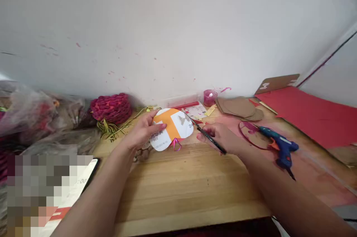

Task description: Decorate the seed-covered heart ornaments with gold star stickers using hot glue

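Note:
My left hand [143,130] pinches a rounded white and orange card piece [172,127] by its left edge and holds it just above the wooden table [178,181]. A bit of pink ribbon [176,144] hangs from the card's lower edge. My right hand [221,136] is closed on a pair of black-handled scissors [208,136]. Their blades point up and left and meet the card's right edge.
A blue glue gun [280,147] lies right of my right hand. Brown cardboard cut-outs [238,107], a pink pot [209,97] and red paper sheets [309,112] sit at the back right. A dark red woven bundle [111,107] and plastic bags [30,114] lie at the left.

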Demonstrator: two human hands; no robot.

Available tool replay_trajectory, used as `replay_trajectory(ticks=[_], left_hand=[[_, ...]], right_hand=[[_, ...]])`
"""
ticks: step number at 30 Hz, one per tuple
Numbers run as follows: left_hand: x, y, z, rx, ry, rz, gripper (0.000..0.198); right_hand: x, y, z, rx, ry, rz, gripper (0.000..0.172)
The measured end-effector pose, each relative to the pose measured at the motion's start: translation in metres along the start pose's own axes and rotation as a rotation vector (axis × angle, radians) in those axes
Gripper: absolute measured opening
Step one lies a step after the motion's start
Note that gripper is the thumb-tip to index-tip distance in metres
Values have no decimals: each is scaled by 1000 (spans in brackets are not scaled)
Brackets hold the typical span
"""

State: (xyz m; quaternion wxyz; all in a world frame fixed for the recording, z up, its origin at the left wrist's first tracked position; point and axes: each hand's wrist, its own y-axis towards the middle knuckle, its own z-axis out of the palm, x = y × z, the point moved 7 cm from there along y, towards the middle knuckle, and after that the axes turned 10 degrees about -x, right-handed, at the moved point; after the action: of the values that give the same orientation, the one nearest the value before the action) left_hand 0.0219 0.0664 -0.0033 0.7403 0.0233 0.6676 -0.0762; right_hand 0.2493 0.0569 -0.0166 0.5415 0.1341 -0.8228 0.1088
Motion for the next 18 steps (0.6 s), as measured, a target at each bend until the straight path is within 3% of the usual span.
replay_trajectory(ticks=[6,18], left_hand=[[7,-7,11,121,89,-15,54],[1,-5,2,12,-28,-3,59]], right_hand=[[-2,-3,4,21,18,39,53],[4,-5,-6,37,14,22,45]])
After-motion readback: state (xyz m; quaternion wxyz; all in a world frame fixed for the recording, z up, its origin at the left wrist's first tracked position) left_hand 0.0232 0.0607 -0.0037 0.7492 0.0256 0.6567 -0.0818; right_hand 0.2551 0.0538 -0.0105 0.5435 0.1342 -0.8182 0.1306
